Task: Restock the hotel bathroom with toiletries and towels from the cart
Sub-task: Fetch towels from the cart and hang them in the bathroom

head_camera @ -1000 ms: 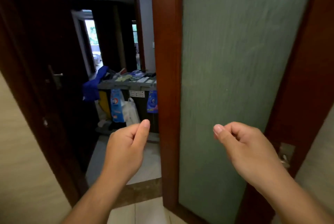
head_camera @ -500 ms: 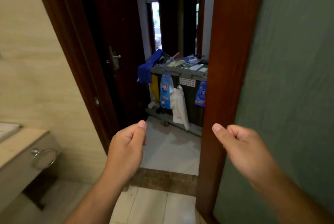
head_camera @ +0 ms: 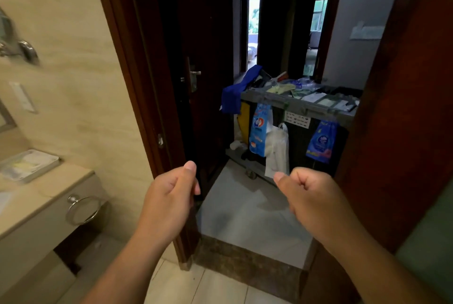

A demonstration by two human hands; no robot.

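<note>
- Both hands are empty: my left hand (head_camera: 171, 192) and my right hand (head_camera: 312, 197) are curled into loose fists, thumbs laid along the top, and neither closes round anything.
- They hang out in front of me at about the same height, well apart, framing the doorway. I judge they are carried this way because nothing is collected yet and the walk to the supplies comes first.
- The cart (head_camera: 302, 107) stands outside the bathroom, beyond the dark stone threshold (head_camera: 245, 258), parked across the opening so its stock faces the door.
- Its grey top holds flat packets and sachets, too small for me to tell apart.
- A blue cloth (head_camera: 235, 93) is draped over the cart's left end. A blue printed packet (head_camera: 259, 132), a white plastic bag (head_camera: 278, 154) and a second blue bag (head_camera: 321, 143) hang from the front edge, I suppose to keep them in easy reach.
- I cannot make out any towels on the cart from this view.
- To my left, the vanity counter (head_camera: 36, 202) carries a shallow tray (head_camera: 52, 164) against the wall, its contents blurred. A chrome towel ring (head_camera: 84, 209) is fixed to the counter's front. I read these as the spots the restock is meant for.
- Next, in my judgement, I need to step over the threshold and open a hand above the cart top. The raised sill and the narrow gap between the door frame (head_camera: 137, 83) and the door on my right are what I would watch.
</note>
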